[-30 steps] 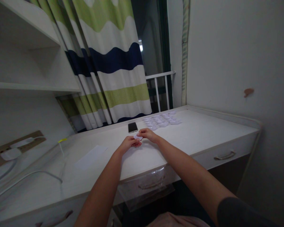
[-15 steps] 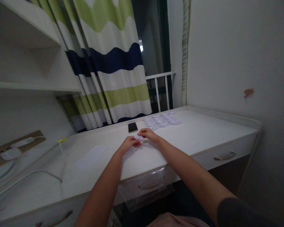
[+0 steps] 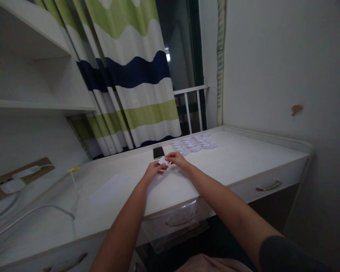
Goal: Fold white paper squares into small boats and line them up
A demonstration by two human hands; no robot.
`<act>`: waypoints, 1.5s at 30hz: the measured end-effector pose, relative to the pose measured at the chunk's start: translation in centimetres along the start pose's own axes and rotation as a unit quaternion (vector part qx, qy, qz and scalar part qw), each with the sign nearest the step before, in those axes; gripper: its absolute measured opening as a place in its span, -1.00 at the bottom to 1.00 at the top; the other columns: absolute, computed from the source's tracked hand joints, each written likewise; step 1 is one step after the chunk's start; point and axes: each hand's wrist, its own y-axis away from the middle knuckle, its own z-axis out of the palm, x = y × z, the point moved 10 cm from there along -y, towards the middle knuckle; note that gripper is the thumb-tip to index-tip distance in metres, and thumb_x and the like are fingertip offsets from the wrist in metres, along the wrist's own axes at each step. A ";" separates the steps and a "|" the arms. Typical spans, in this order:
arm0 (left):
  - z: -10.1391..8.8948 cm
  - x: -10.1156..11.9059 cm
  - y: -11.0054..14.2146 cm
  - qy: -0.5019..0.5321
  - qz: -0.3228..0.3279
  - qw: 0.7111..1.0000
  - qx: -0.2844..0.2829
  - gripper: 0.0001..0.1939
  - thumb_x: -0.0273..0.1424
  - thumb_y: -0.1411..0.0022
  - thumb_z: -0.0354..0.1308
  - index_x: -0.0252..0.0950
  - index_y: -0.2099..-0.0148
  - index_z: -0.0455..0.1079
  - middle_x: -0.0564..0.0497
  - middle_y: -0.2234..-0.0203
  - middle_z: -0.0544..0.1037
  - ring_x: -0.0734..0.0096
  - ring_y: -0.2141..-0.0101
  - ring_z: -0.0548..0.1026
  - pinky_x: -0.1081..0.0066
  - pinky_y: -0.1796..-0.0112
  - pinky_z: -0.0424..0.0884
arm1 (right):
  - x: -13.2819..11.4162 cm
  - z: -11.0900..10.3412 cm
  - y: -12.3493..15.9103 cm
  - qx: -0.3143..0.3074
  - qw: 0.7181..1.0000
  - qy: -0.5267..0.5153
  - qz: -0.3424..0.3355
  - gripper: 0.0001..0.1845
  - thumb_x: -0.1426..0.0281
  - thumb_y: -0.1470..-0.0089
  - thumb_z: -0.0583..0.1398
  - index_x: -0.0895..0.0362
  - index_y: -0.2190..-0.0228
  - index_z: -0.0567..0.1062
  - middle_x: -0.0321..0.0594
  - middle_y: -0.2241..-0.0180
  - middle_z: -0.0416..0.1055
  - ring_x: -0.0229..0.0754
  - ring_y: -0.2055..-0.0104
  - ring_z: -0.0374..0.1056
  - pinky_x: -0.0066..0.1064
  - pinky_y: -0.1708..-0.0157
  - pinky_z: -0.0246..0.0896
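Observation:
A small white piece of folded paper (image 3: pixel 163 161) is held between my two hands, above the middle of the desk. My left hand (image 3: pixel 153 170) pinches its lower left side, thumb on top and fingers underneath. On the upper right, my right hand (image 3: pixel 177 158) grips its edge between thumb and fingertips. Just behind the paper lies a dark phone (image 3: pixel 158 152). Several white folded paper pieces (image 3: pixel 194 144) lie in rows behind my right hand. Left of my left forearm, flat white paper sheets (image 3: pixel 110 187) rest on the desk.
The white desk (image 3: pixel 215 166) has drawers with metal handles (image 3: pixel 269 186) along its front. A white cable (image 3: pixel 45 206) crosses its left side near a wall socket board (image 3: pixel 19 177). A striped curtain (image 3: pixel 141 71) hangs behind. Clear plastic (image 3: pixel 175 226) hangs over the middle drawer.
The small paper has turned and tilted a little between my fingers, showing more of its face. My hands have shifted slightly up and left.

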 end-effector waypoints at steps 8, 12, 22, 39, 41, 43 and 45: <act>-0.4 0.9 -0.1 -0.009 0.033 0.999 0.019 -0.50 -0.24 0.20 0.25 -0.37 0.17 0.36 -0.09 0.37 0.51 0.38 0.43 0.46 0.49 0.52 0.32 | 0.2 -0.1 -0.4 -0.007 1.000 0.025 -0.015 -0.80 0.36 0.28 0.23 0.24 0.53 0.47 -0.29 0.62 0.36 -0.37 0.56 0.22 -0.55 0.61 0.01; -0.4 1.0 -0.1 -0.013 0.037 0.999 0.023 -0.52 -0.23 0.22 0.25 -0.37 0.22 0.37 -0.08 0.40 0.51 0.40 0.45 0.45 0.50 0.53 0.32 | 0.2 0.0 -0.4 -0.006 0.999 0.031 -0.019 -0.81 0.37 0.29 0.22 0.24 0.54 0.46 -0.30 0.63 0.35 -0.37 0.57 0.22 -0.55 0.61 0.01; -0.8 0.8 -0.3 -0.001 0.048 0.998 0.040 -0.62 -0.24 0.21 0.24 -0.34 0.32 0.33 0.00 0.46 0.47 0.44 0.45 0.43 0.52 0.55 0.33 | 0.4 0.5 -0.4 -0.025 0.999 0.028 -0.017 -0.81 0.36 0.31 0.24 0.24 0.56 0.45 -0.33 0.65 0.32 -0.38 0.58 0.19 -0.54 0.60 0.01; -1.3 1.3 -0.3 0.019 0.068 0.996 0.058 -0.70 -0.25 0.24 0.23 -0.33 0.46 0.27 0.07 0.58 0.41 0.47 0.53 0.38 0.48 0.55 0.32 | -0.8 1.7 0.7 -0.058 0.997 0.047 -0.021 -0.87 0.43 0.29 0.22 0.26 0.57 0.44 -0.34 0.65 0.28 -0.40 0.57 0.14 -0.50 0.52 0.03; -1.5 1.5 -0.3 0.021 0.074 0.995 0.070 -0.71 -0.27 0.25 0.23 -0.33 0.47 0.28 0.08 0.58 0.40 0.48 0.52 0.38 0.49 0.54 0.32 | -1.0 1.6 0.7 -0.051 0.997 0.044 -0.029 -0.88 0.45 0.29 0.20 0.26 0.57 0.43 -0.35 0.64 0.28 -0.40 0.57 0.14 -0.50 0.52 0.04; -1.7 1.7 -0.2 0.025 0.082 0.993 0.078 -0.72 -0.28 0.25 0.23 -0.34 0.48 0.29 0.09 0.59 0.40 0.50 0.52 0.37 0.50 0.53 0.32 | -1.1 1.6 0.7 -0.047 0.997 0.041 -0.035 -0.88 0.45 0.28 0.20 0.26 0.56 0.43 -0.35 0.64 0.28 -0.40 0.57 0.14 -0.50 0.52 0.04; -1.8 1.9 -0.1 0.029 0.090 0.992 0.083 -0.73 -0.29 0.24 0.23 -0.34 0.49 0.29 0.10 0.59 0.39 0.51 0.52 0.37 0.51 0.53 0.32 | -1.1 1.4 0.6 -0.041 0.998 0.040 -0.041 -0.88 0.44 0.28 0.20 0.25 0.56 0.43 -0.35 0.63 0.28 -0.39 0.57 0.15 -0.50 0.53 0.05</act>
